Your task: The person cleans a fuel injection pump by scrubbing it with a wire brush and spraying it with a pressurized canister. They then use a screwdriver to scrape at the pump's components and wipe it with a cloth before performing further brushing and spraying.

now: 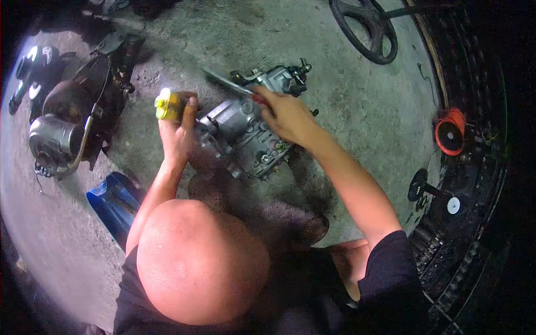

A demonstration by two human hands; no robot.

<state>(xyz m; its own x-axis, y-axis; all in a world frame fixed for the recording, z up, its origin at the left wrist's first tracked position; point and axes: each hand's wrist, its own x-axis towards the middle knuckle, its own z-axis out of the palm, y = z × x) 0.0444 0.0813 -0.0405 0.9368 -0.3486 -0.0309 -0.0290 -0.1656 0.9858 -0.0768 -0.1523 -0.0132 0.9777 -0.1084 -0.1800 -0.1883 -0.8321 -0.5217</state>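
A grey metal pump-like assembly (240,120) lies on the concrete floor in front of me. My left hand (177,134) grips a small yellow flashlight (167,105), lit and held beside the assembly's left end. Over the top of the assembly, my right hand (286,114) holds a thin screwdriver (229,84) with a red handle, its metal blade pointing up and to the left. My head and dark shirt fill the bottom of the view.
Dark engine parts and a round metal housing (56,139) lie at the left. A blue container (114,201) sits near my left elbow. A black steering wheel (365,28) lies at the top right. An orange round object (449,133) and black machinery line the right edge.
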